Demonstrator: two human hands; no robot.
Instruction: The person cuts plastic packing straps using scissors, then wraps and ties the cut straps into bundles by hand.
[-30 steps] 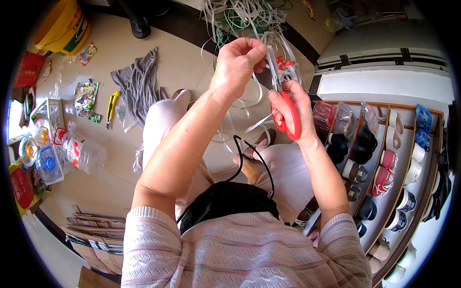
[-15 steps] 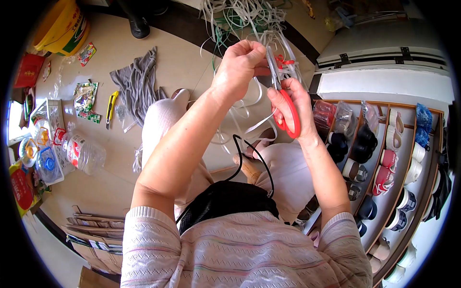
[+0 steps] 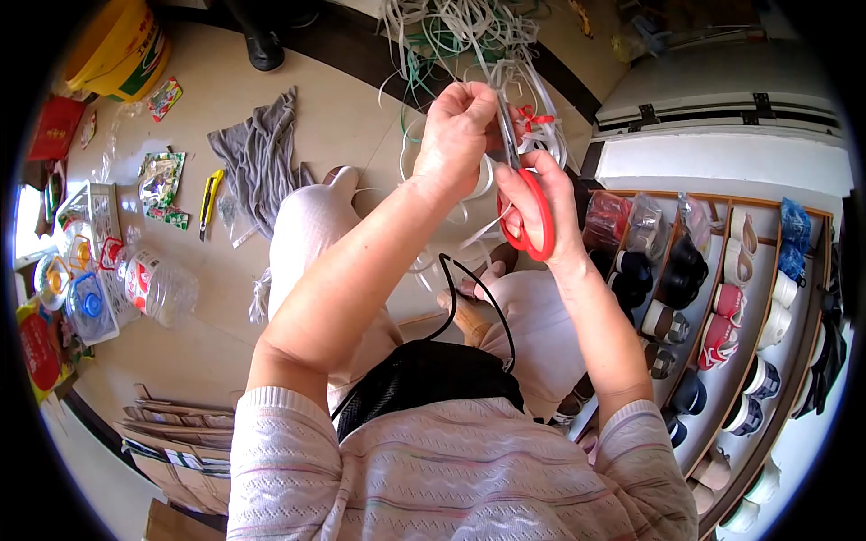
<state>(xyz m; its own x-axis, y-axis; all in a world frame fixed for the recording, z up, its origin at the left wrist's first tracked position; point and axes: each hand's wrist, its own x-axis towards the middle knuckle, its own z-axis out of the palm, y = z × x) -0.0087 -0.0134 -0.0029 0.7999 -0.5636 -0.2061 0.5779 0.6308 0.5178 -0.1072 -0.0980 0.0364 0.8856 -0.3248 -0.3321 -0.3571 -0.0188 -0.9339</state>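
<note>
My right hand [image 3: 539, 200] is closed round the red handles of the scissors [image 3: 536, 221], whose metal blades point up beside my left hand. My left hand [image 3: 460, 126] is closed in a pinch on a pale strip just left of the blades; its fingertips partly hide the strip. White strips [image 3: 479, 236] hang in loops below both hands. Beyond them lies a tangled heap of white and green strips [image 3: 460, 32]. A red tie [image 3: 536, 117] shows around some strips right of the blades.
At right stands a shoe rack [image 3: 713, 316]. On the left floor are a gray cloth [image 3: 259, 153], a yellow cutter [image 3: 210, 203], a plastic bottle [image 3: 161, 284], a white basket [image 3: 101, 270] and a yellow bucket [image 3: 117, 54]. Flattened cardboard [image 3: 180, 451] lies lower left. A black boot [image 3: 262, 50] stands at top.
My left hand has moved slightly down and right. The right hand with the scissors has shifted a little left, and the blades now stand closer to the left fingers.
</note>
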